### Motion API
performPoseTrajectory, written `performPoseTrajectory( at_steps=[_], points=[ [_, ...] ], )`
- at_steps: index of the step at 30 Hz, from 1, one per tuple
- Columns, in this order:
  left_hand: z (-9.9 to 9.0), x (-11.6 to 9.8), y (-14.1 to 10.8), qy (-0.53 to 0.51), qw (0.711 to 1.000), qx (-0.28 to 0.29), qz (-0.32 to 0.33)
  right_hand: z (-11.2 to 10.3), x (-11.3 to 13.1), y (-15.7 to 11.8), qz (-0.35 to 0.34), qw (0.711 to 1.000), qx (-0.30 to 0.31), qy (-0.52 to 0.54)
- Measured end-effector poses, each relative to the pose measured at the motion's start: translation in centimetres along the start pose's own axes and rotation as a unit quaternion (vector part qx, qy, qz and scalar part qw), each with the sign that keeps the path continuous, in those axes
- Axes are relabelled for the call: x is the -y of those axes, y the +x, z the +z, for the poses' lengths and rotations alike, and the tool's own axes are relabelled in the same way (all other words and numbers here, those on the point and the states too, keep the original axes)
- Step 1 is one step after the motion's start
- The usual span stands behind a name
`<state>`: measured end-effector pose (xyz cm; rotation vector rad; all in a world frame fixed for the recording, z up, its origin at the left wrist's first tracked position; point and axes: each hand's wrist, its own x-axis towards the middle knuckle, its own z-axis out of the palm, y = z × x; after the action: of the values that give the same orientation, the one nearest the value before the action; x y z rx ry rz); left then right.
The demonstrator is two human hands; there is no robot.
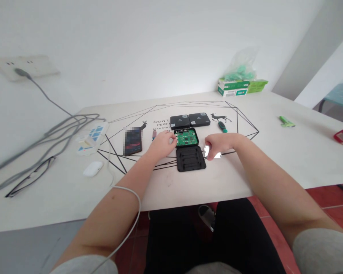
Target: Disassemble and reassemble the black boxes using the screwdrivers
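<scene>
My left hand (163,144) is at the left edge of an opened black set-top box (198,141), its thumb and fingers closed on that edge. A green circuit board (186,138) lies inside the box. Just in front is the box's black cover (191,159), inner side up. To the right of these, my right hand (219,143) pinches a bright, shiny metal plate (215,155) close to the table; the fingers partly hide it. Two closed black boxes (180,121) stand side by side behind the opened one. A green-and-black screwdriver (222,126) lies beyond my right hand.
A phone (133,141) and a second screwdriver (154,135) lie left. Further left are a white earphone case (93,168), a plastic organiser (92,139), glasses (31,177) and grey cables (57,139). Green-and-white boxes (233,87) stand against the wall. A thin white cable (135,194) crosses my left arm.
</scene>
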<state>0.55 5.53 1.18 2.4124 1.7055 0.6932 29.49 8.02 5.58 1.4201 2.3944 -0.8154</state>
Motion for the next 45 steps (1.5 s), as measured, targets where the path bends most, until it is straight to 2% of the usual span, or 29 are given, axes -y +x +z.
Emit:
performPoseTrajectory(
  at_steps=[5, 9, 15, 20, 22, 25, 30, 37, 45],
  points=[
    [-0.4, 0.5, 0.2, 0.049, 0.996, -0.032, -0.068, 0.1, -0.1, -0.2, -0.015, 0.999, -0.037, -0.006],
    [-0.8, 0.5, 0.3, 0.064, 0.992, -0.049, -0.093, 0.2, -0.6, -0.2, -0.056, 0.998, -0.024, 0.006],
    [-1.1, 0.5, 0.2, 0.110, 0.985, -0.013, -0.133, 0.1, -0.7, -0.1, -0.075, 0.992, -0.098, -0.008],
    [-1.3, 1.1, 0.1, 0.152, 0.970, 0.022, -0.191, 0.5, 0.7, -0.4, -0.176, 0.968, -0.161, 0.081],
    [-1.4, 1.0, 0.1, 0.166, 0.964, 0.041, -0.202, 1.1, 1.5, -0.4, -0.222, 0.955, -0.163, 0.108],
    [-1.2, 0.6, 0.0, 0.182, 0.961, 0.057, -0.202, 2.3, 2.6, 0.1, -0.289, 0.941, -0.156, 0.083],
    [-0.8, 0.2, 0.0, 0.191, 0.961, 0.061, -0.190, 3.6, 3.5, 1.0, -0.326, 0.931, -0.144, 0.080],
    [-0.4, 0.0, 0.1, 0.201, 0.959, 0.067, -0.191, 3.8, 3.5, 1.2, -0.327, 0.933, -0.136, 0.068],
    [-0.1, 0.2, 0.2, 0.194, 0.965, 0.044, -0.173, 3.7, 3.9, 0.8, -0.328, 0.933, -0.136, 0.062]
  ],
)
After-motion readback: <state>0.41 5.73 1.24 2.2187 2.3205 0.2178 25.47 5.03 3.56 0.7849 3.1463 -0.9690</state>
